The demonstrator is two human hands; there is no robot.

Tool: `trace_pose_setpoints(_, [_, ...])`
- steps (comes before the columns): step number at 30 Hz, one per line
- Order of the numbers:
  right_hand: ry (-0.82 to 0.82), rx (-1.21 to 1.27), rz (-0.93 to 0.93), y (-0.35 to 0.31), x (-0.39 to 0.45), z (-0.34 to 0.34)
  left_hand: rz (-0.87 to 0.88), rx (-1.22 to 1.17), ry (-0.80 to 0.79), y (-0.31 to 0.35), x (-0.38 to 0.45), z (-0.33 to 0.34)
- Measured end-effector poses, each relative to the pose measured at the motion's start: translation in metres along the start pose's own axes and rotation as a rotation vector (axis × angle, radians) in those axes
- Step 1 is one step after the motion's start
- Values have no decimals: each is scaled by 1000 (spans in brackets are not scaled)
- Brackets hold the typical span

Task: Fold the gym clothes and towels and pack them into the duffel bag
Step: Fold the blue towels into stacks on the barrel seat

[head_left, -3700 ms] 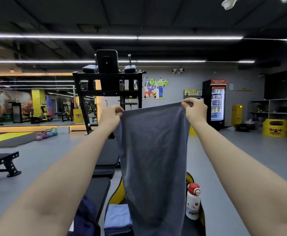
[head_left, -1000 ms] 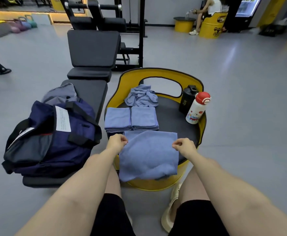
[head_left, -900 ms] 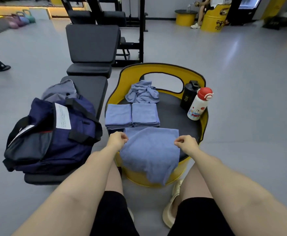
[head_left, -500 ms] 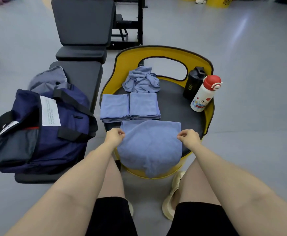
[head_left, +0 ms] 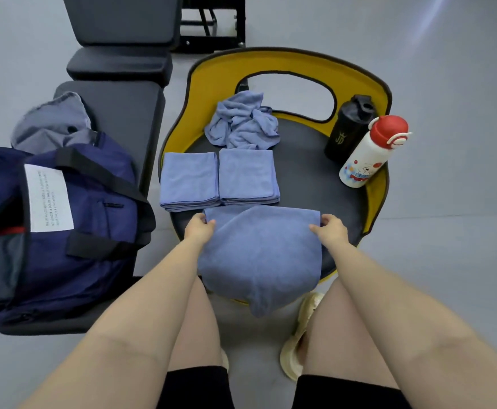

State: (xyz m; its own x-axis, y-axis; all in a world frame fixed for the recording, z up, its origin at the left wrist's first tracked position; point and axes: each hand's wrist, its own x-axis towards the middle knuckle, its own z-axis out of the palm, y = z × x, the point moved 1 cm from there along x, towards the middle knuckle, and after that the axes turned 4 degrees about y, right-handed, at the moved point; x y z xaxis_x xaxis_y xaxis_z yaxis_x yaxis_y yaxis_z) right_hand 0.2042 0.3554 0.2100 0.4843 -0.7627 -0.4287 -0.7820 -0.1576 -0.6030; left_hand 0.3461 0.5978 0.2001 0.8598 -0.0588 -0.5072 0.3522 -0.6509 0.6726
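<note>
- the duffel bag [head_left: 64, 231] is cut off by the left edge.
- print on its white label [head_left: 48, 199] is too small to read.
- the towel [head_left: 259, 255] hides the stool's near rim.
- the bench backrest [head_left: 120, 19] runs past the top edge.

We hold a towel [head_left: 260, 249] at its two far corners, at the near edge of the table [head_left: 309, 175].

Our left fingers [head_left: 208, 224] and right fingers [head_left: 315, 228] pinch those corners; the towel hangs over the near rim below them. Just beyond the fingers lie two folded towels [head_left: 219, 177] side by side, and behind these a crumpled towel [head_left: 242, 122]. Far right of the right fingers stand two bottles [head_left: 359, 143], touching. Left of the left fingers, the duffel bag [head_left: 55, 228] sits on a bench [head_left: 123, 113].
</note>
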Motion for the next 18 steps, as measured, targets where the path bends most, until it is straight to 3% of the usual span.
trace_pose_setpoints(4, [7, 72, 36, -5, 6, 6, -52, -153, -24, -3, 5, 4])
trace_pose_setpoints(9, [116, 244, 102, -7, 4, 1, 25, -172, 30, -1, -4, -1])
trace_pose_setpoints(18, [216, 436, 4, -10, -26, -25, 93, -345, 141, 16, -25, -36])
